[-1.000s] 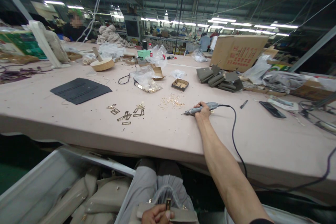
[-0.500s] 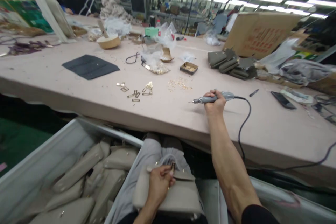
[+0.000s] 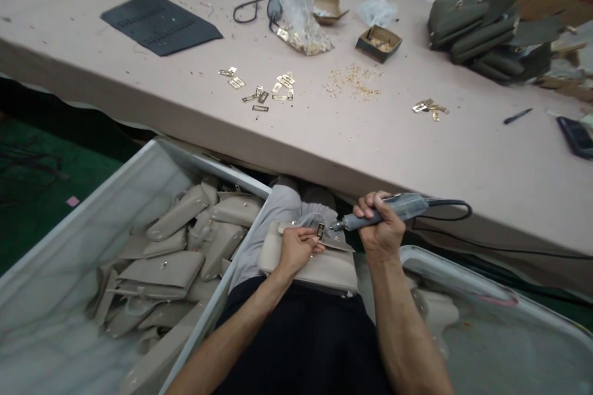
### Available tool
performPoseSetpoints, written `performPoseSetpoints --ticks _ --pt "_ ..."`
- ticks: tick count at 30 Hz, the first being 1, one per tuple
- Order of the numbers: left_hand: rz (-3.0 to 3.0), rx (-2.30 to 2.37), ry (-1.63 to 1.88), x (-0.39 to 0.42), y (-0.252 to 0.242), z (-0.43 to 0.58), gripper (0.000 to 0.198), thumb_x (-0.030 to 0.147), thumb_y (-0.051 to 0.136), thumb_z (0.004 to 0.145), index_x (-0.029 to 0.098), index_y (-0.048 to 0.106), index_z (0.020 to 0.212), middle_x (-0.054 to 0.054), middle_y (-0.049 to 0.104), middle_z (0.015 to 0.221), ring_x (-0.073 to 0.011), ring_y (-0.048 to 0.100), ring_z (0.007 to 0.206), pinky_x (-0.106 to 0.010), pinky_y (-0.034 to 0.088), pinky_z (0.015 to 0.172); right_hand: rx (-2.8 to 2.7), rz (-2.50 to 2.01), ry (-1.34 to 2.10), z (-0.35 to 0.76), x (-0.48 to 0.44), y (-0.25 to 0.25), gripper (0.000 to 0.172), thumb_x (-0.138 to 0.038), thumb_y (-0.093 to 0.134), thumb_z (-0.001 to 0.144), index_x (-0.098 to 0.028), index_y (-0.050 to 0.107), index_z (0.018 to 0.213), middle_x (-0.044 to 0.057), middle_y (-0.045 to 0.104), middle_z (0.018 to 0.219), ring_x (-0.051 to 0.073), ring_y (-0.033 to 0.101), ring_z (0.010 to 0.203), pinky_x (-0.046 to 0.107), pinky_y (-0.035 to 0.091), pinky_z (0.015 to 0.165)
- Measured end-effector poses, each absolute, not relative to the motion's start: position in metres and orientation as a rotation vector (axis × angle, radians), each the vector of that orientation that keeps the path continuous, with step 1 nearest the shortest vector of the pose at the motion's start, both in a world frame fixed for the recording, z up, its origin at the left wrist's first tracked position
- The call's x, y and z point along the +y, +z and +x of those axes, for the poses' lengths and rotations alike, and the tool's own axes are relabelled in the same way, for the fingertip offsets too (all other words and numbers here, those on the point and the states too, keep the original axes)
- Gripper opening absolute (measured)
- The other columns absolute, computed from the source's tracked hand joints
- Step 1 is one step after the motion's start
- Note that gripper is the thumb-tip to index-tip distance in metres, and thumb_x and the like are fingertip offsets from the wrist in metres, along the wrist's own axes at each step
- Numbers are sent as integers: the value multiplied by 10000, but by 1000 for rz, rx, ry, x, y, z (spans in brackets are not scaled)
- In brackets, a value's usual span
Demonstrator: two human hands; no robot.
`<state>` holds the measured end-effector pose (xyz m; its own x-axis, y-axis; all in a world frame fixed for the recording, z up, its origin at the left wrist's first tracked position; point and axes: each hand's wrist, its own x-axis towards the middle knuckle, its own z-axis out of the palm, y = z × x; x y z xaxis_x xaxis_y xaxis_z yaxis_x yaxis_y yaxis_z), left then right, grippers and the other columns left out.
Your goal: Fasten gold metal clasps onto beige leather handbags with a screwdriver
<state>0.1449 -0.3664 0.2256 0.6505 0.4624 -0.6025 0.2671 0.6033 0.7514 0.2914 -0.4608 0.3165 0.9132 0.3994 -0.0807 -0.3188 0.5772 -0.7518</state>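
A beige handbag (image 3: pixel 319 268) lies on my lap under the table's edge. My left hand (image 3: pixel 296 247) is closed, pinching a small brass clasp plate (image 3: pixel 320 231) against the bag's flap. My right hand (image 3: pixel 380 228) is wrapped round a grey corded electric screwdriver (image 3: pixel 386 211), its tip pointing left at the clasp plate. The tool's black cord (image 3: pixel 451 213) loops off to the right.
A white bin (image 3: pixel 92 247) with several beige bags stands at my left; another white bin (image 3: pixel 491 315) is at my right. On the pink table (image 3: pixel 417 154) lie brass plates (image 3: pixel 262 89), loose screws (image 3: pixel 354 80), a small box (image 3: pixel 378 43), dark green bags (image 3: pixel 486 31), a black sheet (image 3: pixel 160 21).
My right hand has carried the screwdriver off the table down to my lap, beside the clasp. The camera has tilted down; my left hand stays on the bag.
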Motion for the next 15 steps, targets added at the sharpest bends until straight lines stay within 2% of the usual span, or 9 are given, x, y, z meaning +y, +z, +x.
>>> performPoseSetpoints --ticks 4,15 --pt "949 913 141 -368 222 147 253 61 771 764 -7 731 1004 -124 773 664 -207 756 568 -230 616 542 -163 -978 352 273 -459 307 166 -196 758 800 -199 592 809 -23 498 737 92 428 565 244 434 545" --pt "974 953 139 -370 222 149 178 29 681 771 8 725 942 -108 762 638 -216 755 564 -247 627 541 -266 -1135 251 253 -450 301 201 -218 776 806 -211 581 857 -27 539 728 110 484 526 296 460 550"
